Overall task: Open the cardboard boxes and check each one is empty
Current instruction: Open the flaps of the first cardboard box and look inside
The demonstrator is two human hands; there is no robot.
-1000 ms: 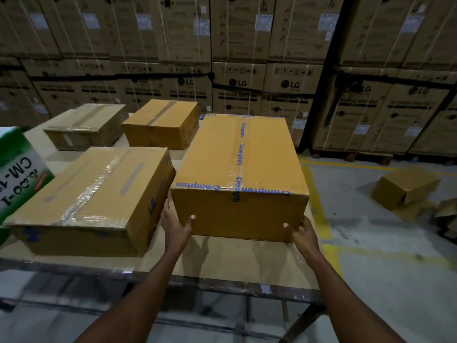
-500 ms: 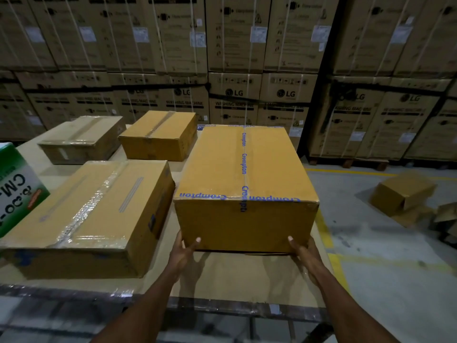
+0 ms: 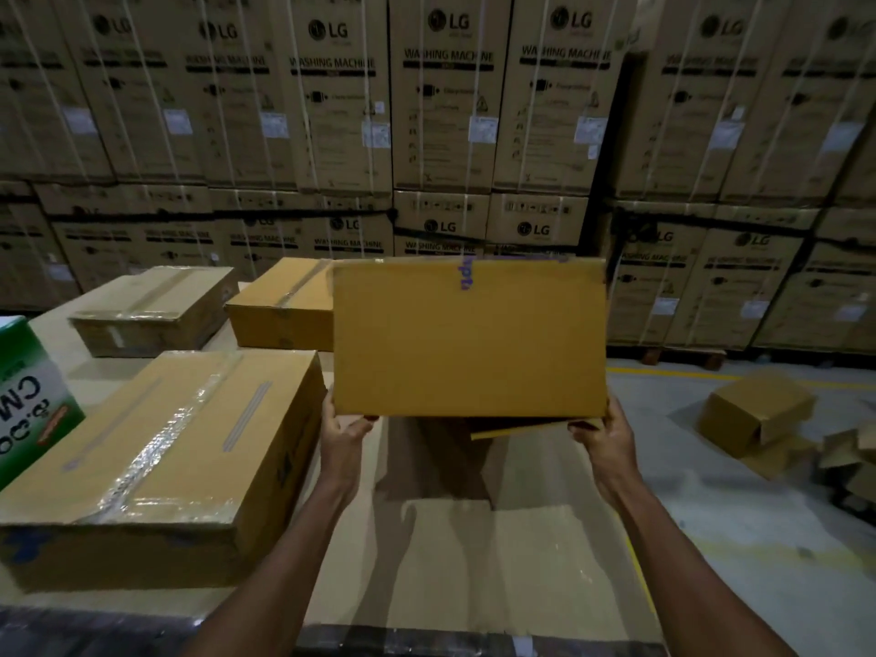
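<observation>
The Crompton-taped box (image 3: 469, 339) is being held up off the worktop (image 3: 497, 561), tilted so that one broad face is turned toward the camera. It is being gripped at its lower corners: the left hand (image 3: 342, 436) is clamped on the lower left corner, and the right hand (image 3: 601, 438) on the lower right, fingers curled under the edge. A loose flap (image 3: 531, 426) is showing beneath the bottom edge, so that side is probably already unsealed.

To do this step well, the box is best turned with both grips kept level, so the flap is not being crushed under the right fingers. The open side is best brought round toward the eyes, and the flaps spread wide before the inside is being judged, since the light is dim. Care is being called for beside the large taped box (image 3: 156, 462), which is lying just to the left; two more sealed boxes (image 3: 156, 308) (image 3: 279, 305) are waiting further back.
</observation>
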